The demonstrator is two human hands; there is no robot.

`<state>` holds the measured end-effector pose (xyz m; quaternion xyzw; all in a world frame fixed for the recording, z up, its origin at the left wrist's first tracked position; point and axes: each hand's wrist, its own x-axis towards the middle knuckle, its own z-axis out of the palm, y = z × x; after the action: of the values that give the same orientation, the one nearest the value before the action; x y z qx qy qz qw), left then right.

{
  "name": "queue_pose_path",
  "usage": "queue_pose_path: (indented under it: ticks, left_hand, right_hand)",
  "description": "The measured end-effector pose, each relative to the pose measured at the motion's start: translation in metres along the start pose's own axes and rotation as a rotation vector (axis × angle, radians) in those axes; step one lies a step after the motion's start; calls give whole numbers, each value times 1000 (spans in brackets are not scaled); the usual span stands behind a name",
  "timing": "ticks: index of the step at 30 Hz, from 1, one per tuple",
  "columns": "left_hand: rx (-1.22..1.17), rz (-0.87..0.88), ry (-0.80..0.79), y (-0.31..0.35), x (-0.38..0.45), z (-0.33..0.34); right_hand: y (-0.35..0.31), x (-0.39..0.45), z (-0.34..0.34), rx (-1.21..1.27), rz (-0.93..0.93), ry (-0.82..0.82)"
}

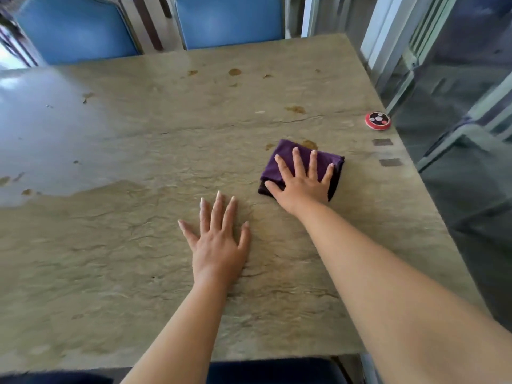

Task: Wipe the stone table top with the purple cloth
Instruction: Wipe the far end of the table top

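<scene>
I keep my right hand (302, 184) spread flat on the cloth (291, 157), pressing evenly toward the stain (309, 144) just beyond my fingertips.

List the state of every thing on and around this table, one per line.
purple cloth: folded, flat on the table, pressed under the right hand.
right hand: open, fingers spread on the cloth.
left hand: open, flat on bare stone, holding nothing.
stone table top: brown stains on the far part.
red round disc: lying flat near the right edge.
blue chairs: pushed up to the far side.
</scene>
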<state>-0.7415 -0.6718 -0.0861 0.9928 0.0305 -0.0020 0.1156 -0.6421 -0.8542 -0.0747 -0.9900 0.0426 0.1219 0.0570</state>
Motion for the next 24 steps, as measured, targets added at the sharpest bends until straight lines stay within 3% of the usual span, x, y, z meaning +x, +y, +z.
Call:
queue_pose_path:
  ticks: [4, 7, 9, 11, 14, 16, 20, 24]
  left_hand:
    - [-47, -14, -10, 3, 0, -3]
    - [-55, -60, -42, 6, 0, -6]
    - [-26, -123, -69, 10, 2, -6]
    - [-21, -153, -94, 26, 8, -5]
    - [23, 36, -95, 67, 10, 5]
    - [28, 110, -86, 82, 10, 12]
    - [14, 87, -62, 81, 11, 18]
    - [3, 74, -68, 83, 11, 15]
  right_hand:
    - [-15, -23, 7, -93, -371, 40]
    - [28, -48, 9, -154, -653, 47]
    - [60, -51, 7, -140, -575, 90]
    - [79, -38, 3, -95, -296, 132]
    - [69, 0, -5, -34, 87, 160]
    - [52, 24, -11, 10, 171, 115]
    - [40, 33, -12, -45, -110, 71]
    - [88, -4, -3, -105, -410, 80]
